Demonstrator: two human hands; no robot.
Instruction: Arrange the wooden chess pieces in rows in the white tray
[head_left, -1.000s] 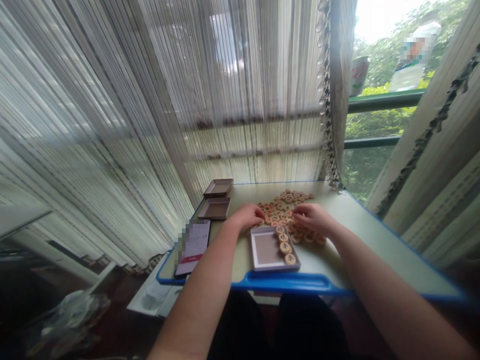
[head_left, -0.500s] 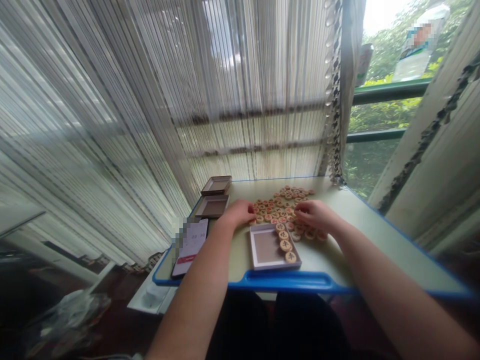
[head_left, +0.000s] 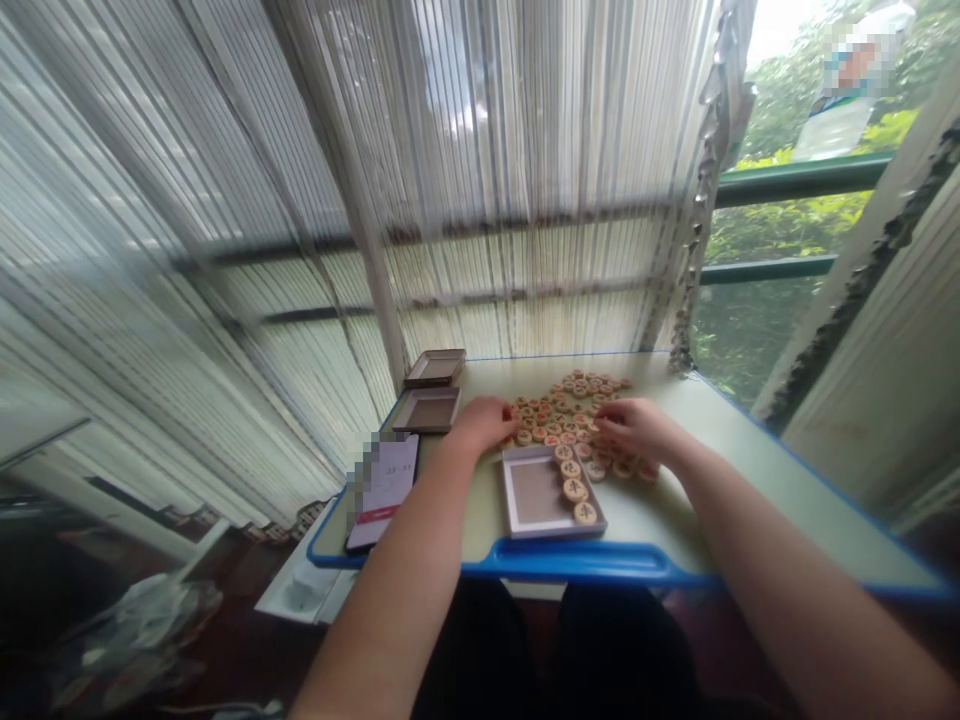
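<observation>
Round wooden xiangqi pieces (head_left: pixel 556 420) with red and dark characters lie in a loose pile on the table. At the pile's left edge is my left hand (head_left: pixel 486 424), its fingers curled down by the pieces; what they hold, if anything, is hidden. My right hand (head_left: pixel 637 428) reaches over the right side, thumb and fingertips closed at a pale xiangqi piece (head_left: pixel 595 425). In front of the pile lies a shallow open box (head_left: pixel 536 490). Several pieces with dark characters form a column (head_left: pixel 575 490) along its right side.
A phone (head_left: pixel 386 490) lies on the table's left side. Behind it are an open box lid or tray (head_left: pixel 426 410) and another box (head_left: pixel 435 367). The table (head_left: pixel 765 480) has a blue rim with a front groove. Sheer striped curtains (head_left: pixel 525 200) hang behind.
The view has shifted slightly, and the table's contents appear a little to the right. Both hands stay at the pile, and the column of pieces in the box looks the same.
</observation>
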